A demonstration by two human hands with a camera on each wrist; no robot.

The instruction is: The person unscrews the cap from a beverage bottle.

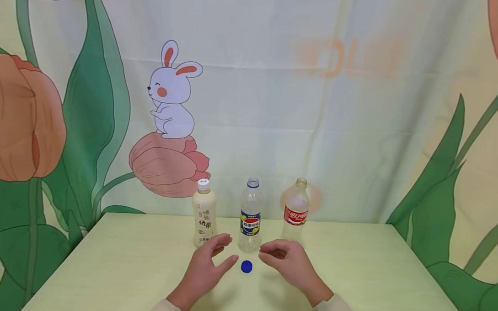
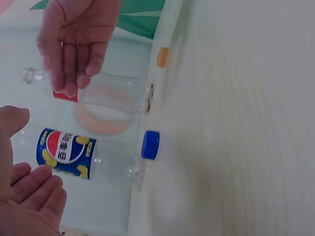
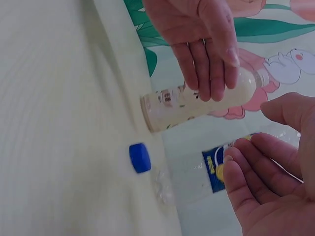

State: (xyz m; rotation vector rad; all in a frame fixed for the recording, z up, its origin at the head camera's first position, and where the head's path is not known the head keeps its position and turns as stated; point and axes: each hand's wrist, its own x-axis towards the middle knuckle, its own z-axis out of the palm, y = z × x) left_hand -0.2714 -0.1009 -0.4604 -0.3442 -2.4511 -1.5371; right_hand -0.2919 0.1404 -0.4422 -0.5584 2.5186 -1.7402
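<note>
My left hand (image 1: 205, 268) hovers over the table in front of the milk tea bottle (image 1: 203, 213), fingers relaxed and holding nothing. Across from it, my right hand (image 1: 290, 264) has loosely bent fingers, also around nothing. Between the two hands a blue cap (image 1: 247, 266) lies on the table. Behind it stands an uncapped clear bottle with a blue Pepsi label (image 1: 250, 224). To the right is another uncapped clear bottle with a red label (image 1: 296, 215), its base partly behind my right hand. The left wrist view shows an orange cap (image 2: 162, 57) near that bottle; the head view hides it.
The pale table (image 1: 118, 256) ends at a hanging curtain (image 1: 250, 105) printed with tulips and a white rabbit. All three bottles stand upright in a row near the back edge. A white cap (image 1: 203, 184) sits on the milk tea bottle.
</note>
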